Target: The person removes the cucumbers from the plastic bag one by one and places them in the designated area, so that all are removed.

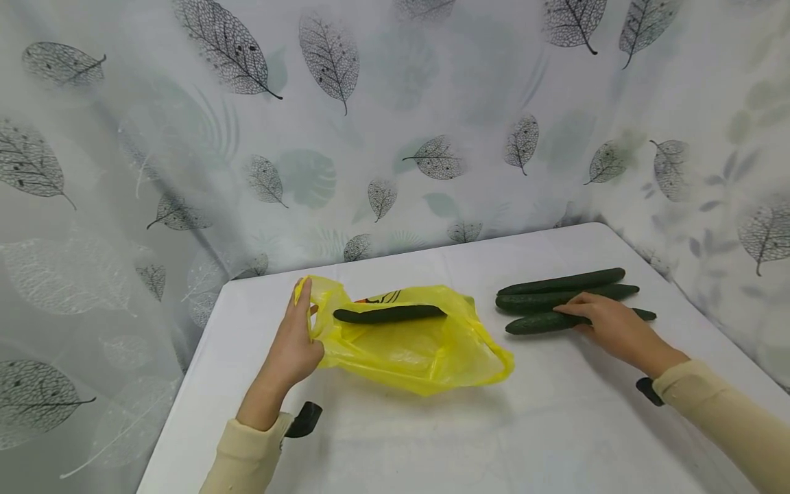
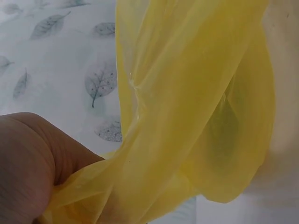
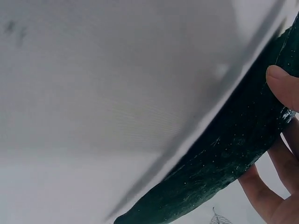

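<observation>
My left hand (image 1: 291, 351) holds the left side of a thin yellow plastic bag (image 1: 401, 353) by its edge. The bag's mouth gapes toward me, and a dark green cucumber (image 1: 390, 314) lies across it. In the left wrist view the crumpled yellow film (image 2: 173, 107) runs out of the grip, with a dark shape showing through it. On the right, my right hand (image 1: 617, 331) grips the nearest cucumber (image 1: 537, 324) of a group of three. Thumb on one side and fingers on the other, it clasps this cucumber (image 3: 219, 149) in the right wrist view.
Just behind the gripped one lie a middle cucumber (image 1: 533, 302) and a rear cucumber (image 1: 564, 282), side by side. All rest on a white-covered table (image 1: 420, 446). Leaf-patterned curtains (image 1: 382, 123) hang along its back and sides.
</observation>
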A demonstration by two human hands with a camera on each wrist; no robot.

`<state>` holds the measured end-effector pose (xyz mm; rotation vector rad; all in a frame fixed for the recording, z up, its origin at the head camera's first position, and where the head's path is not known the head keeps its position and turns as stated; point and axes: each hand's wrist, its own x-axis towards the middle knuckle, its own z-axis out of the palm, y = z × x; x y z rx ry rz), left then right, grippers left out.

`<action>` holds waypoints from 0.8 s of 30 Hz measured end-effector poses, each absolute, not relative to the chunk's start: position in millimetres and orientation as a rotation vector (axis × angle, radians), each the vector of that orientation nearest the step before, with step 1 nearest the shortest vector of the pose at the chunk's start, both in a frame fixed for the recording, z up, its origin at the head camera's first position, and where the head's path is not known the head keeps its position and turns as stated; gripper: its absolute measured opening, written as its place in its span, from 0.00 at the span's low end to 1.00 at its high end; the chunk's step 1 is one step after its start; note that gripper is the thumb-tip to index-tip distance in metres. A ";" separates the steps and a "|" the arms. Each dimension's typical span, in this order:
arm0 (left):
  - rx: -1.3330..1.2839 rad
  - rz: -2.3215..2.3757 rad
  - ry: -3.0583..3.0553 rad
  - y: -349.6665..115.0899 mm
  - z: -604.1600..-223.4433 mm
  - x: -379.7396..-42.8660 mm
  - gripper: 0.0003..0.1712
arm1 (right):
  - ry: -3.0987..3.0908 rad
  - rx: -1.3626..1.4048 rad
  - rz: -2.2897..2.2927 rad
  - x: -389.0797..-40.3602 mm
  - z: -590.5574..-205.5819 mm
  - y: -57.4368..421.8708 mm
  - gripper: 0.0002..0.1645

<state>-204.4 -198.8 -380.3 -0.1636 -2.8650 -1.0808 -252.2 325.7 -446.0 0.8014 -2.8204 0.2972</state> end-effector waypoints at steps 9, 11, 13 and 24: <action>-0.131 -1.123 -2.839 -197.4 -376.9 -205.9 0.62 | -2.868 0.779 0.296 -252.1 -454.3 330.1 0.27; -0.124 -1.123 -2.839 -196.8 -375.6 -206.3 0.62 | -2.865 0.783 0.289 -252.5 -455.6 331.3 0.27; -0.114 -1.123 -2.839 -196.4 -374.7 -207.0 0.61 | -2.862 0.784 0.284 -252.9 -456.8 332.1 0.27; -0.087 -1.143 -2.836 -195.4 -373.6 -210.5 0.62 | -2.840 0.724 0.295 -252.4 -460.8 333.9 0.29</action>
